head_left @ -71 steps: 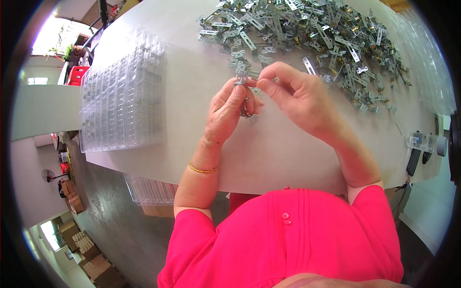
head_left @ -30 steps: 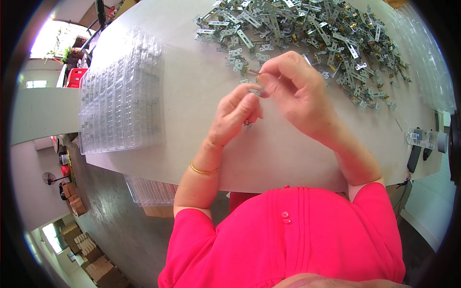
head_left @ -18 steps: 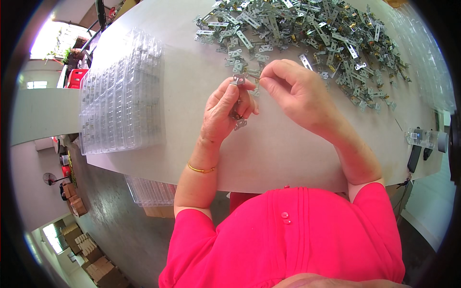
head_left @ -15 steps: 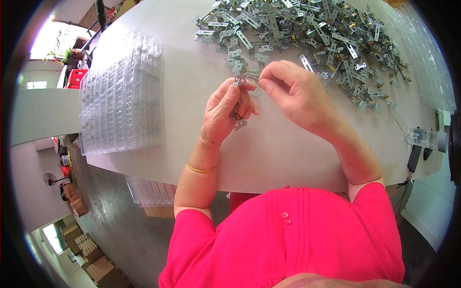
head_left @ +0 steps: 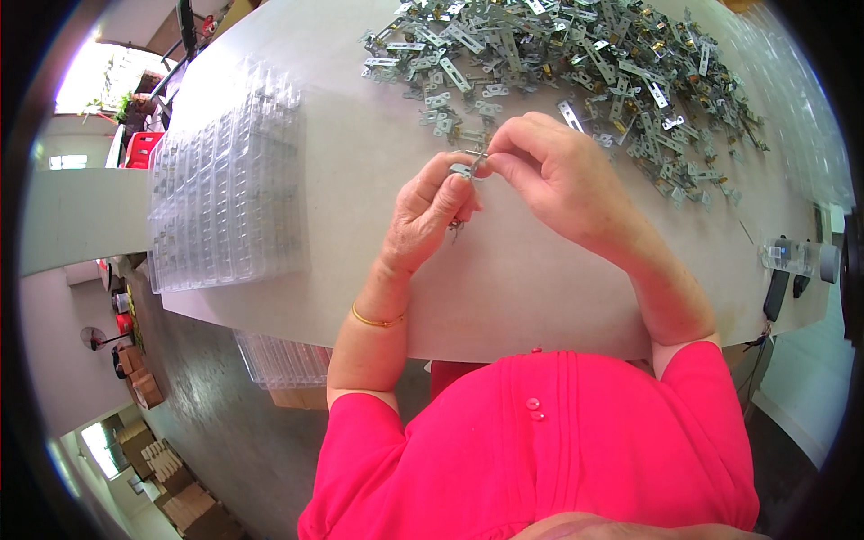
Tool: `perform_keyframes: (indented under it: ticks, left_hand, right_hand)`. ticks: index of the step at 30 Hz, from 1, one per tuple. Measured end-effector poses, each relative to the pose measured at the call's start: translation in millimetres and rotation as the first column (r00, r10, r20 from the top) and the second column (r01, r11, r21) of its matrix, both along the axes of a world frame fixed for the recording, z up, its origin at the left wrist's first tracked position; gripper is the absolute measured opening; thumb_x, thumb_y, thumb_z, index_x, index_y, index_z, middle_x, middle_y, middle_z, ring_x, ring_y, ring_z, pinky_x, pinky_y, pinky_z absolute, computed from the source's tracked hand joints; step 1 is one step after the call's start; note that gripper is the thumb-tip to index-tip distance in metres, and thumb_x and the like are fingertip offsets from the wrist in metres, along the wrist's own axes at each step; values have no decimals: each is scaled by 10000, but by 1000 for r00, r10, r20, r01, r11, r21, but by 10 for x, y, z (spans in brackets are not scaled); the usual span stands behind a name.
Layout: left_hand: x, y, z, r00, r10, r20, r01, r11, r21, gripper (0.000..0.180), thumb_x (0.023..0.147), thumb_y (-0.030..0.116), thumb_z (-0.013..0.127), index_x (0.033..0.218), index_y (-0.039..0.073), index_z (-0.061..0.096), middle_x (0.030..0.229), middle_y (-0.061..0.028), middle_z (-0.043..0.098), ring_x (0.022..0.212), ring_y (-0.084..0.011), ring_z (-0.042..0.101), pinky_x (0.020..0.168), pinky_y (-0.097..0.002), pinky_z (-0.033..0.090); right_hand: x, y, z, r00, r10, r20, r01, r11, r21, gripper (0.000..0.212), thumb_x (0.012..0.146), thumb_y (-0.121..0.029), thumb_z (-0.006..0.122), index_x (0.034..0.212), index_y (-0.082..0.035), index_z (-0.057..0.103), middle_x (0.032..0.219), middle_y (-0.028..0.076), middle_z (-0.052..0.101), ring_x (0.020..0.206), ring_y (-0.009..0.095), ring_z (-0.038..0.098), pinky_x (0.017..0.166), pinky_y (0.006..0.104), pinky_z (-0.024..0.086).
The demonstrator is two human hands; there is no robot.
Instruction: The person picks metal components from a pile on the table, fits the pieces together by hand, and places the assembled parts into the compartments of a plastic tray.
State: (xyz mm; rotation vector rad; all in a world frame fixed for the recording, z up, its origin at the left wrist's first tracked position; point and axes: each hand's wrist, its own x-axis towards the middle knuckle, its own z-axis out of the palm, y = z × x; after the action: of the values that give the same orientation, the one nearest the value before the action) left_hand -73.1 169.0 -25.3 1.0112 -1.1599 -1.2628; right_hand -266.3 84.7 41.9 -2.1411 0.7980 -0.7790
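My left hand (head_left: 427,209) is closed around a small metal bracket (head_left: 462,169), its plate showing above the thumb. Another bit of metal pokes out below those fingers. My right hand (head_left: 551,171) pinches with thumb and forefinger at the bracket's right side, where a thin metal piece (head_left: 480,160) shows between the two hands. Whether that piece is part of the bracket I cannot tell. Just beyond my hands spreads a big heap of metal brackets (head_left: 576,63), silver with some brass-coloured bits.
Clear plastic trays (head_left: 229,180) with small parts in them are stacked on the table's left. More clear plastic (head_left: 796,108) lies along the far right edge. At the right stand a clear bottle (head_left: 792,258) and a black object (head_left: 776,297). Further trays (head_left: 283,358) sit below the table's left edge.
My left hand has turned and shifted slightly, so the bracket in it is tilted differently and less shows below the fingers. My right hand stays almost in place.
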Motion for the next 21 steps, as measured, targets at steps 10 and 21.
perform_keyframes:
  ticks: [10,21]
  left_hand:
    - [-23,11,22,998,-49,32,48,999,23,305,1077,280,533,1214,23,622,792,33,526,713,-58,473,651,-224,417]
    - [-65,40,113,895,-74,439,99,995,-34,228,1024,223,609,1108,10,605,781,-75,516,685,-173,481,646,-323,436]
  right_hand:
    - [-27,-24,4,997,58,57,-76,910,408,126,955,-22,542,1050,29,609,802,151,686,697,218,666,665,370,531]
    - [-64,-100,-2,983,158,-87,-100,878,469,156,964,-114,569,1003,16,646,829,78,662,754,156,631,700,318,507]
